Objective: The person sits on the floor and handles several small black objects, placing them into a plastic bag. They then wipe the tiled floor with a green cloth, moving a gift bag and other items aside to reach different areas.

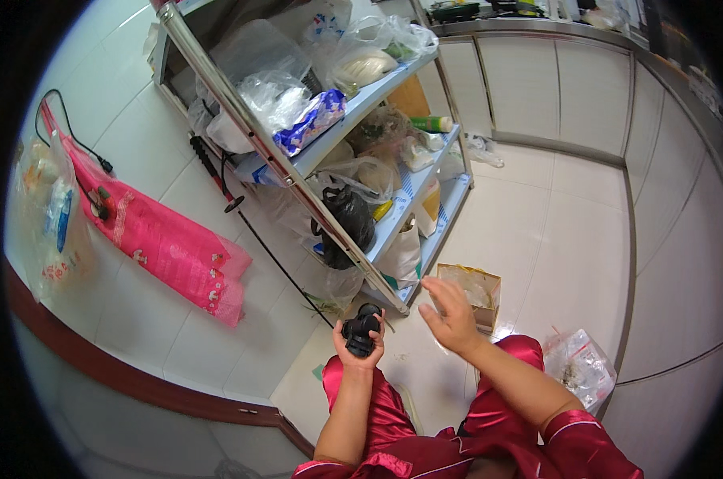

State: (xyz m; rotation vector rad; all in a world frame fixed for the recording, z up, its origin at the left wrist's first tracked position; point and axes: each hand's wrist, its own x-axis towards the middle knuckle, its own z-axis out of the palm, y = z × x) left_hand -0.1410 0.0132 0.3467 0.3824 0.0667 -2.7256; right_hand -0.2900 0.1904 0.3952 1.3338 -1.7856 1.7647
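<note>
My left hand (359,347) is closed around several small black round objects (361,330), perhaps caps or casters; what they are cannot be told for sure. My right hand (451,314) is raised with its fingers apart and nothing in it. Just beyond it a paper gift bag (486,317) with a clear plastic bag inside stands on the tiled floor. To the left of that bag, the metal shelf rack (337,239) comes down to the floor, its lowest corner between and beyond my two hands.
The rack's shelves hold plastic bags, a black bag (346,224) and a blue packet (310,120). A pink mesh bag (157,251) hangs on the left wall near a long black pole (271,254). A clear bag of rubbish (583,368) lies right of my knee. Cabinets (523,90) line the far side.
</note>
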